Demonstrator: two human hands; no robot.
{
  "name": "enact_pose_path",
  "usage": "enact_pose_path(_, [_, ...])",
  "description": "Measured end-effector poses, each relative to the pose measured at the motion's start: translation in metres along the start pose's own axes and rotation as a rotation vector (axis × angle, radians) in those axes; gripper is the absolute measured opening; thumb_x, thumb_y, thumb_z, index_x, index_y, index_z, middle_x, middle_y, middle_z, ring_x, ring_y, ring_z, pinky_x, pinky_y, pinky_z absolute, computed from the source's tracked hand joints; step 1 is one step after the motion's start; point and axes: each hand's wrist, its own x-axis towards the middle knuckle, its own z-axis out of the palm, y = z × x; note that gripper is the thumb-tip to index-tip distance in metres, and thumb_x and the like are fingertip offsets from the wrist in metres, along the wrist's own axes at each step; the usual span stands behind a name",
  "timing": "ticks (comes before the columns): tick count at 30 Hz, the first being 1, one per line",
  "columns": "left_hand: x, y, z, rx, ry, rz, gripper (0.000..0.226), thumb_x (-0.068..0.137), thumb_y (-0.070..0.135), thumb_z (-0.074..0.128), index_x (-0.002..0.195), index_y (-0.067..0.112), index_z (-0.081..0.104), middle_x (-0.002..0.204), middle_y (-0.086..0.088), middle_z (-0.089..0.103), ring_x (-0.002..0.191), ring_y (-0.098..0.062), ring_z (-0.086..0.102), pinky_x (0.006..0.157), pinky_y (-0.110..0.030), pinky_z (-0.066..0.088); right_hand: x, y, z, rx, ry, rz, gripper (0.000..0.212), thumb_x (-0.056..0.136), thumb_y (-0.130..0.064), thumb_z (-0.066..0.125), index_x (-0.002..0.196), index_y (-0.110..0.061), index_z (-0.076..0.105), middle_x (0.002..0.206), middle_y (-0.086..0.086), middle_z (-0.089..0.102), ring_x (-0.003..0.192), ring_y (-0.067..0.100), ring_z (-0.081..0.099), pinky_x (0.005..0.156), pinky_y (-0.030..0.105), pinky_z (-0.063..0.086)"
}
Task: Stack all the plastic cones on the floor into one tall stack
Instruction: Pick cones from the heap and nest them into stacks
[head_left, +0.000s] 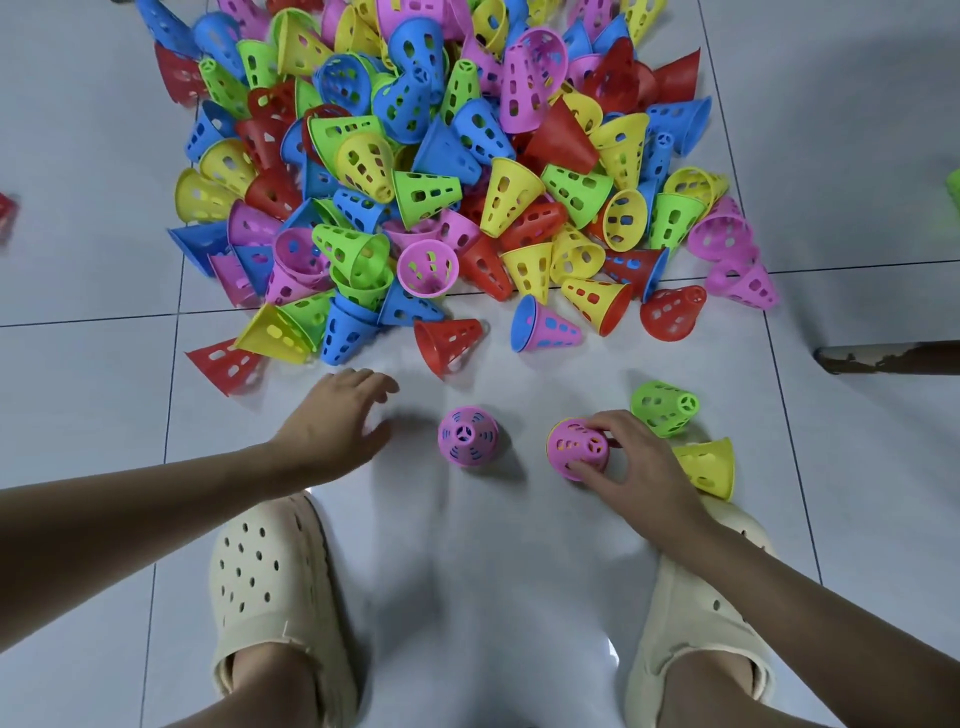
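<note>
The right hand grips one pink cone, fingers curled round it, tip toward the camera. It has a round tip and rows of little holes. Just left of that grip one more pink cone stands upright on the floor. Just behind the grip lies one green cone, and beside it one yellow cone. The left hand is empty, fingers spread. Farther off is a big pile, too many to count.
</note>
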Motion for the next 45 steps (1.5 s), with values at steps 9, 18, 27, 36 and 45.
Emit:
enact_pose_path(9, [-0.013, -0.027, -0.014, 0.204, -0.059, -0.471, 0.065, 0.092, 0.069, 0.043, 0.115, 0.009, 0.054, 0.109, -0.013, 0.062, 0.102, -0.034, 0.058, 0.086, -0.042, 0.046, 0.005, 0.002, 0.005, 0.007, 0.0, 0.009, 0.036, 0.077, -0.012, 0.083, 0.102, -0.025, 0.061, 0.104, -0.01, 0.06, 0.099, 0.008, 0.059, 0.089, 0.033, 0.05])
enact_pose_path(18, [-0.003, -0.008, -0.019, -0.432, -0.008, -0.29, 0.049, 0.082, 0.047, 0.077, 0.119, 0.02, 0.06, 0.092, 0.006, 0.065, 0.08, -0.007, 0.06, 0.067, -0.022, 0.047, 0.01, 0.002, 0.012, 0.057, 0.011, 0.085, 0.036, 0.074, -0.012, 0.084, 0.101, -0.022, 0.062, 0.104, -0.006, 0.062, 0.099, 0.017, 0.063, 0.088, 0.043, 0.053])
enact_pose_path(27, [-0.007, 0.066, -0.044, -0.823, 0.183, 0.077, 0.048, 0.085, 0.023, 0.078, 0.125, 0.033, 0.053, 0.118, 0.011, 0.065, 0.112, -0.014, 0.065, 0.093, -0.022, 0.053, 0.02, 0.0, 0.019, -0.014, 0.024, 0.089, 0.033, 0.074, -0.024, 0.081, 0.097, -0.028, 0.058, 0.1, -0.012, 0.058, 0.093, 0.013, 0.061, 0.081, 0.045, 0.053])
enact_pose_path(36, [0.002, 0.07, 0.006, -0.503, -0.089, 0.137, 0.054, 0.084, 0.048, 0.071, 0.131, 0.027, 0.056, 0.126, 0.009, 0.064, 0.11, -0.008, 0.06, 0.09, -0.006, 0.044, 0.056, -0.015, -0.007, 0.241, -0.374, 0.193, 0.102, 0.068, -0.034, 0.092, 0.151, -0.036, 0.033, 0.15, -0.016, 0.041, 0.135, 0.003, 0.043, 0.11, 0.03, 0.042])
enact_pose_path(45, [0.031, 0.053, 0.002, -0.23, -0.004, 0.104, 0.05, 0.084, 0.04, 0.078, 0.131, 0.03, 0.061, 0.124, 0.006, 0.068, 0.11, -0.018, 0.062, 0.088, -0.03, 0.051, 0.148, -0.04, -0.026, -0.127, -0.311, 0.028, 0.081, 0.088, -0.025, 0.073, 0.155, -0.019, 0.027, 0.156, -0.003, 0.033, 0.136, 0.007, 0.037, 0.101, 0.014, 0.038])
